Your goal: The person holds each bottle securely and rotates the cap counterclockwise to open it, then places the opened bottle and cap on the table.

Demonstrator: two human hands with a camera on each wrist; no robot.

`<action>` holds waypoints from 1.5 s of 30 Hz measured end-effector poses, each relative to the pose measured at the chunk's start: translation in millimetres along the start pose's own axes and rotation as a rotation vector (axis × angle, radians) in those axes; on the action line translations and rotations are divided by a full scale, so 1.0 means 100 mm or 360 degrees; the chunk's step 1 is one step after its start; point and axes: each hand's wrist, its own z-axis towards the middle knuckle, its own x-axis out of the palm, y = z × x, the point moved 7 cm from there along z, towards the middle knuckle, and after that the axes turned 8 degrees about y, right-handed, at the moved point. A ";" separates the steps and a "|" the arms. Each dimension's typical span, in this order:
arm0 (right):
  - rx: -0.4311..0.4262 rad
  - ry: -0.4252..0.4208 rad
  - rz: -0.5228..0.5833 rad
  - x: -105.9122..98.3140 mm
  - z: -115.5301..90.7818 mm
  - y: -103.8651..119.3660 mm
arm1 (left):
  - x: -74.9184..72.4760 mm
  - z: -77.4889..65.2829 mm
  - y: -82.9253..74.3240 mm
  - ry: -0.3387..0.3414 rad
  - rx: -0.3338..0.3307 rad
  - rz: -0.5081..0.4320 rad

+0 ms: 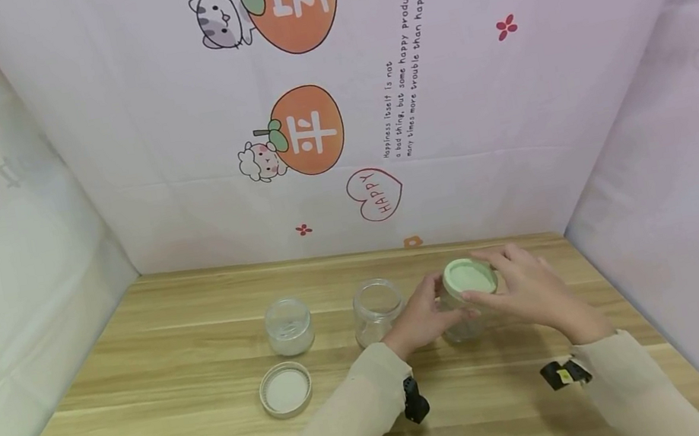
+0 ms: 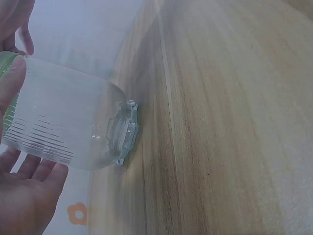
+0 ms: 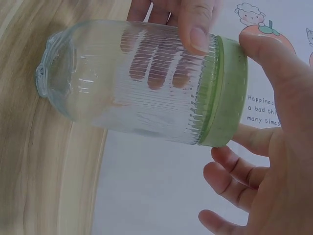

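Observation:
A clear ribbed glass jar (image 3: 102, 83) stands at the right of the table with a light green lid (image 1: 470, 277) on its mouth. My left hand (image 1: 421, 320) grips the jar's upper side, thumb on the near face and fingers round the far side, seen through the glass in the right wrist view. At the lid's rim, my right hand (image 1: 535, 291) holds it between thumb and fingers. The jar's rounded base comes close over the wood in the left wrist view.
Left of my hands is an open glass jar (image 1: 377, 302). Farther left sits a shorter glass jar (image 1: 289, 328), with a pale round lid (image 1: 286, 390) in front of it. Printed white cloth (image 1: 477, 112) walls the wooden table (image 1: 169, 425) at the back and sides.

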 end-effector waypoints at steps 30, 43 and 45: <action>-0.0365 0.0083 0.0438 0.08 0.05 0.11 | -0.03 -0.18 -0.33 0.0012 0.0021 -0.0023; -0.0402 0.0159 0.0556 0.14 0.05 0.13 | 0.01 0.00 -0.02 0.0013 0.0110 0.0010; -0.0395 0.0120 0.0519 0.13 0.05 0.13 | 0.01 0.00 -0.01 0.0012 0.0097 0.0010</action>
